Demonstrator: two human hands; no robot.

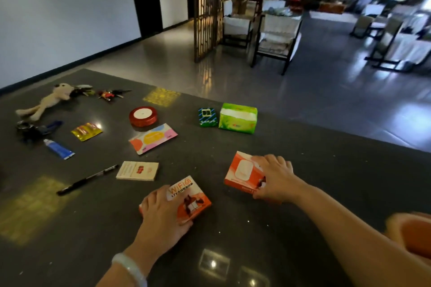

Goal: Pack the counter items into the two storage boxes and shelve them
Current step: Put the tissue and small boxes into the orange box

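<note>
Storage boxes: two small orange cartons near the front of the dark tabletop point(233, 137), well apart. Left hand point(161, 214) grips the WiFi-printed box point(189, 198); right hand point(275, 177) curls round the orange box point(242, 173) further right. Pen point(87, 179), card pack point(138, 170), blue tube point(58, 148), ribbon spool point(143, 116), green tissue pack point(238, 118) lie unpacked. Risk: light cartons may skid on the glossy surface if pressed sideways. Whether either box is open is unclear; blurred orange shape at right edge unidentifiable.

A lounge or lobby: dark stone counter point(233, 251), cushioned armchairs point(276, 37), a lattice screen point(207, 7), polished floor point(326, 91).
</note>
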